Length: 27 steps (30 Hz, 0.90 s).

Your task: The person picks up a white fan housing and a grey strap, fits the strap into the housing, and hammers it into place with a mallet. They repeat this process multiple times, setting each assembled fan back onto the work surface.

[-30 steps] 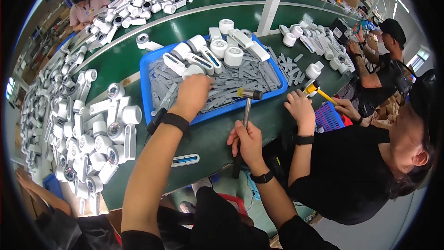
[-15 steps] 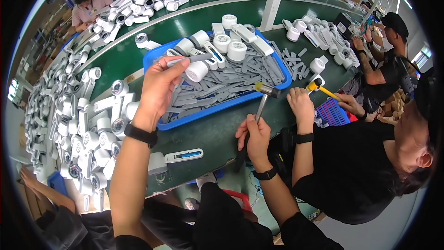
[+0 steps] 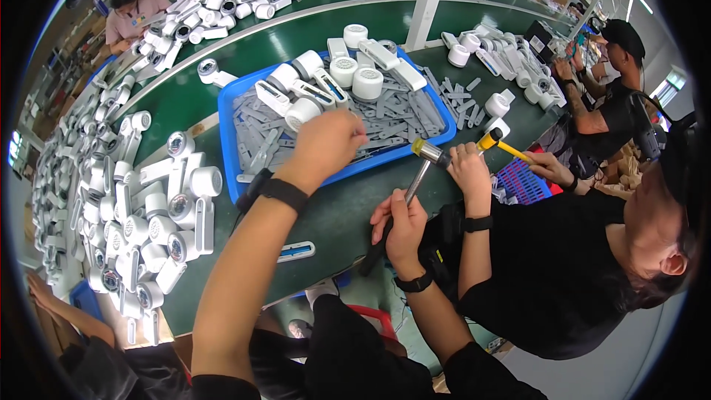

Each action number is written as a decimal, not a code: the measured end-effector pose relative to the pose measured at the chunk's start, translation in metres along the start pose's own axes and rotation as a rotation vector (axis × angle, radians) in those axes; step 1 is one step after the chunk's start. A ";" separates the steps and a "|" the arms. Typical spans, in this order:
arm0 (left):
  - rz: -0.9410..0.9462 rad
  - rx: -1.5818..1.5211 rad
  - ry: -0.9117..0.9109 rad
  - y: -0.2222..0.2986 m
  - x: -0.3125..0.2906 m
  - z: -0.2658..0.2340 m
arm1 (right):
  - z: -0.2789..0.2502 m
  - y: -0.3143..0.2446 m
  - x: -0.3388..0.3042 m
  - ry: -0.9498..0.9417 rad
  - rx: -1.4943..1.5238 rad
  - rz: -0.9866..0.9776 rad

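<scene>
The site is a factory assembly workshop. Indicators: long green work surfaces (image 3: 370,13) run between white posts (image 3: 428,6); identical white units (image 3: 152,230) lie in bulk heaps; a blue tray (image 3: 229,150) contains loose grey strips (image 3: 385,127); a mallet (image 3: 418,182) serves as hand tooling; several workers (image 3: 622,55) occupy stations along the line.

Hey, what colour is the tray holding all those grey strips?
The tray is bright blue, seen best in the head view.

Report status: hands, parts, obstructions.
Right hand gripping hammer; left hand over blue tray, grip unclear. White units atop gray strips. Co-worker's hand near that hammer.
</scene>
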<state>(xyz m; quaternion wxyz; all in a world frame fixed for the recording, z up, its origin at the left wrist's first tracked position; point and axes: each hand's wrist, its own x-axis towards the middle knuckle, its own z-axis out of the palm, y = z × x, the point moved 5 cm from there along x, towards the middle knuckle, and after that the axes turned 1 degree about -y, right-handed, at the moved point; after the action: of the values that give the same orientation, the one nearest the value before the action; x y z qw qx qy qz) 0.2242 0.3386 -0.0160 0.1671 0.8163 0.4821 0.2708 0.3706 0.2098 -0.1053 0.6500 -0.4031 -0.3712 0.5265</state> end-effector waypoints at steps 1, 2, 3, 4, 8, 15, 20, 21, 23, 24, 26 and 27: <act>0.074 0.217 -0.094 0.005 0.002 0.011 | -0.001 -0.001 0.000 0.001 -0.005 -0.003; 0.081 0.247 -0.067 0.008 0.004 0.019 | -0.001 -0.002 0.000 0.002 -0.017 0.003; 0.084 0.243 -0.063 0.007 0.007 0.026 | -0.001 -0.003 0.001 0.003 -0.029 0.009; 0.101 0.233 -0.040 0.007 0.008 0.032 | 0.000 -0.002 0.001 -0.006 -0.036 0.005; 0.062 0.264 -0.073 -0.002 0.015 0.048 | 0.005 -0.001 0.001 -0.015 -0.062 0.016; -0.103 0.322 -0.040 0.002 0.000 -0.003 | 0.009 -0.004 0.003 -0.042 -0.022 0.032; -0.129 -0.157 0.265 0.012 -0.090 -0.074 | 0.004 0.004 0.011 -0.166 -0.087 0.088; -0.510 -0.506 0.098 0.029 -0.119 -0.088 | 0.008 0.001 0.010 -0.194 -0.074 0.127; -0.631 -0.923 0.310 0.021 -0.183 -0.083 | 0.035 -0.016 -0.014 -0.285 -0.077 0.272; -0.655 -1.006 0.388 0.023 -0.209 -0.078 | 0.054 -0.026 -0.030 -0.325 -0.075 0.297; -0.706 -1.148 0.445 0.033 -0.233 -0.066 | 0.084 -0.044 -0.062 -0.444 -0.088 0.390; -0.737 -1.203 0.424 0.039 -0.237 -0.058 | 0.090 -0.045 -0.070 -0.471 -0.080 0.415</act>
<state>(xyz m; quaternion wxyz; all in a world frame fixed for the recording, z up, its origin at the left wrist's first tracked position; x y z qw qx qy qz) 0.1238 0.1129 -0.0155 0.5691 0.2987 0.5154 0.5668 0.2943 0.1476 -0.0325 0.4084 -0.3626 -0.4416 0.7118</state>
